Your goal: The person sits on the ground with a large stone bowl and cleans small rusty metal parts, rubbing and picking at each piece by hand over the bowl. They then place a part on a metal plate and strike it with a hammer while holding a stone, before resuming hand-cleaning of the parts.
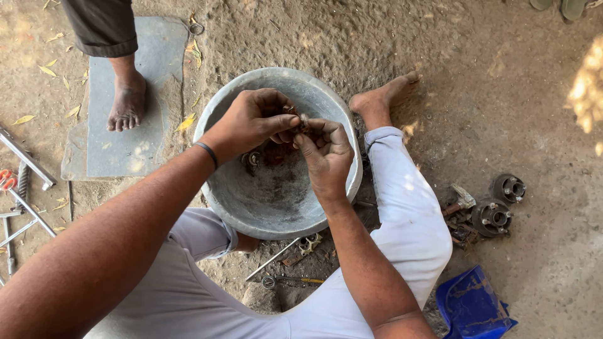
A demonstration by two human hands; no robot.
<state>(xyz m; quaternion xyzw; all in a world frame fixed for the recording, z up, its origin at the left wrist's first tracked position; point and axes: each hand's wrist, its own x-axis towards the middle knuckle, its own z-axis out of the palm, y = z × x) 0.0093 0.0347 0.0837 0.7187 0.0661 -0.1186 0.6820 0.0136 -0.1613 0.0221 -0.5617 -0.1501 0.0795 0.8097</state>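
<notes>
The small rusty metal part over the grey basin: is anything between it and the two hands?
Nothing visible: the left hand and right hand both pinch the small rusty metal part directly, above the round grey metal basin.

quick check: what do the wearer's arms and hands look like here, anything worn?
Both arms bare to the frame edge, no sleeves or gloves showing. Left hand has a thin dark band around the wrist. Right hand carries nothing at the wrist; no rings or watch that I can make out.
</notes>
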